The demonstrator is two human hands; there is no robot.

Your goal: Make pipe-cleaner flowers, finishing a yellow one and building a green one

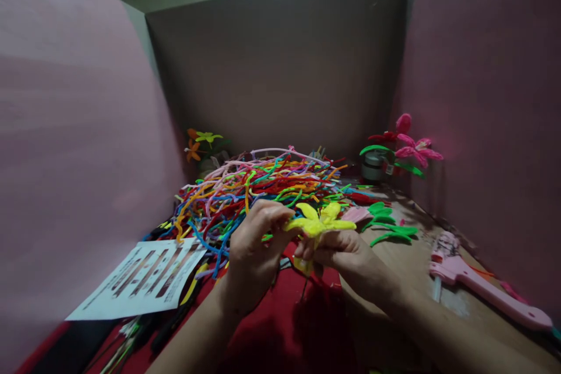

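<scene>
A yellow pipe-cleaner flower is held between both hands just above the table, in the middle of the view. My left hand pinches one of its left petals with thumb and fingers. My right hand is closed round the flower's base from below, where its stem is hidden. Directly behind the hands lies a big tangled heap of many-coloured pipe cleaners.
Green pipe-cleaner leaves and a pink glue gun lie at the right. A pink flower in a small jar stands at the back right, orange and green flowers at the back left. A printed sheet lies left. Cardboard walls enclose the space.
</scene>
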